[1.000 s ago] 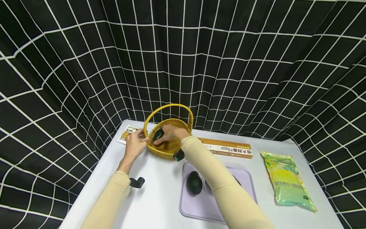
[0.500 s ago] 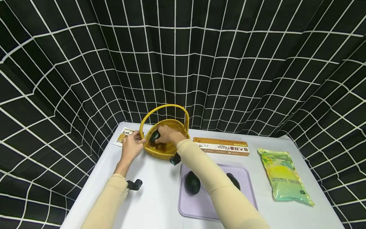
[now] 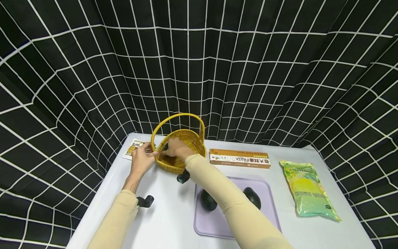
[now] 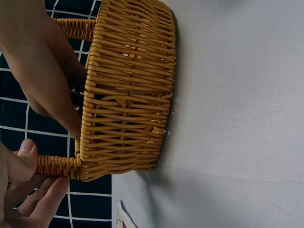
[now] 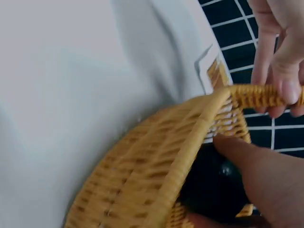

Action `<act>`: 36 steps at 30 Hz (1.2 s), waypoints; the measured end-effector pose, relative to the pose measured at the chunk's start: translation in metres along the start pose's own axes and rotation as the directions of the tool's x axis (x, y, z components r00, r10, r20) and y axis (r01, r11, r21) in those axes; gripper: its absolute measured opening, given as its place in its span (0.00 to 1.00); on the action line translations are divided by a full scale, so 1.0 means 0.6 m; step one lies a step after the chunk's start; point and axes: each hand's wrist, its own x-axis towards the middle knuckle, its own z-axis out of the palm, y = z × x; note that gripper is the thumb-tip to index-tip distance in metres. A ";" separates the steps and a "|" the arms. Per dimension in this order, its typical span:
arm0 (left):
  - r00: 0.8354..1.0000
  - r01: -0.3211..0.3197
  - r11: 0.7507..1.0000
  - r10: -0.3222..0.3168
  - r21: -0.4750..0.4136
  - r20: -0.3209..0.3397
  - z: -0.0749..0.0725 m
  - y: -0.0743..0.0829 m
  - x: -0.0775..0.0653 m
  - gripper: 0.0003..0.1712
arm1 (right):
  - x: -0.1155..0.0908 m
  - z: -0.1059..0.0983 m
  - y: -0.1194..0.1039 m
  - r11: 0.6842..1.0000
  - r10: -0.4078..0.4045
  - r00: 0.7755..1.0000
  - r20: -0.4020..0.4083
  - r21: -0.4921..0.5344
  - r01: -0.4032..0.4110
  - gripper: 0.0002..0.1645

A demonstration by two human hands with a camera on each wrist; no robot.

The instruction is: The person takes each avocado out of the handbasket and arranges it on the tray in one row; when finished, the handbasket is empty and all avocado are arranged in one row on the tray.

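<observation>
A yellow wicker basket point(image 3: 169, 167) with an arched handle stands at the back left of the table. My left hand point(image 3: 142, 160) pinches the left base of that handle between thumb and fingers, as the left wrist view also shows. Inside the basket, my right hand point(image 3: 178, 147) holds a dark green avocado point(image 5: 213, 183), thumb on one side and fingers on the other. Only a small part of this avocado shows in the head view. Two more dark avocados, one on the left point(image 3: 207, 200) and one on the right point(image 3: 252, 197), lie on a lilac tray point(image 3: 214, 226), partly behind my right sleeve.
An orange and white pasta box point(image 3: 239, 159) lies behind the tray. At the right is a yellow-green plastic bag point(image 3: 311, 190). A flat printed packet point(image 3: 132, 150) lies left of the basket. A black gridded curtain point(image 3: 217, 69) closes off the back.
My right hand has lowered the avocado deeper into the basket, so less of it shows. My left hand keeps its grip on the handle. The head view has shifted slightly.
</observation>
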 end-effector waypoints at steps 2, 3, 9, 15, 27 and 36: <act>1.000 -0.005 1.000 0.005 0.001 0.003 0.005 0.004 -0.001 0.19 | -0.002 -0.001 0.012 1.000 -0.009 1.000 -0.016 -0.002 0.009 0.26; 1.000 -0.006 1.000 0.006 0.000 0.004 0.006 0.006 -0.001 0.19 | -0.005 -0.003 0.019 1.000 -0.019 1.000 -0.020 0.000 0.019 0.25; 1.000 -0.020 1.000 0.020 0.002 -0.002 0.005 0.012 0.001 0.19 | -0.044 -0.046 0.068 0.994 -0.111 0.994 -0.026 0.002 0.111 0.38; 1.000 -0.021 1.000 0.021 0.023 -0.005 -0.010 0.007 0.009 0.18 | -0.108 -0.117 0.131 0.968 -0.248 0.968 -0.021 0.014 0.249 0.53; 0.999 -0.036 0.999 0.035 0.040 0.031 -0.029 0.002 0.002 0.18 | -0.303 -0.198 0.303 0.971 -0.238 0.971 -0.017 0.033 0.239 0.49; 0.997 -0.064 0.997 0.062 0.032 0.040 -0.016 0.011 -0.004 0.18 | -0.440 -0.185 0.429 0.983 -0.153 0.987 0.046 0.111 0.147 0.50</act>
